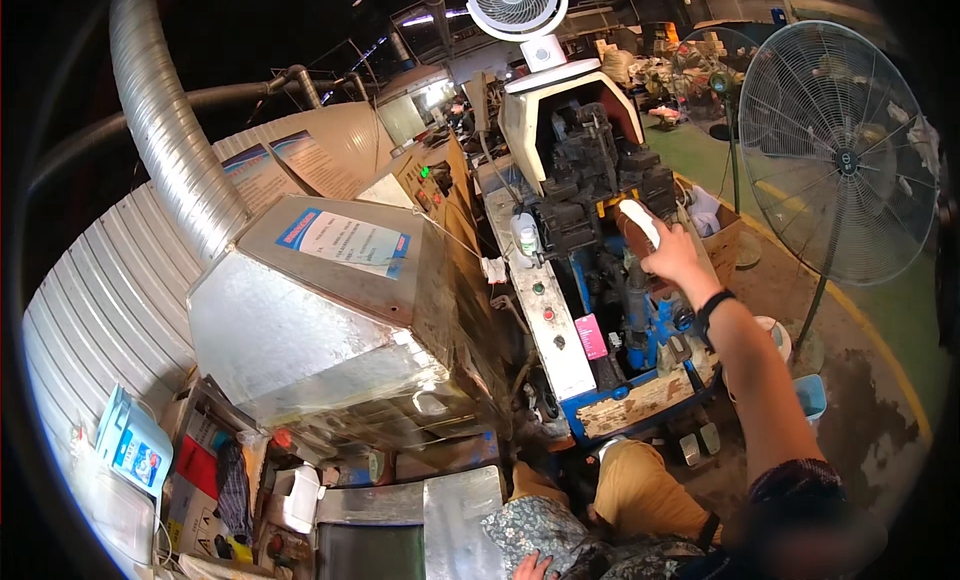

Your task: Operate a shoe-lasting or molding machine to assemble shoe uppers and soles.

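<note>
My right hand reaches out over the machine on the right. It is closed around the heel end of what looks like a brown shoe upper with a white sole-shaped underside. The toe end points at the black working head of the shoe machine, close to a small yellow part. Whether shoe and machine touch, I cannot tell. At the bottom edge my left hand rests on my flowered apron, its fingers laid out with nothing in them. Only part of that hand shows.
A grey metal hood with a wide duct stands to the left. Behind the machine's top sits a white fan; a large standing fan is at the right. Pedals lie below the machine, and a blue bucket is at far left.
</note>
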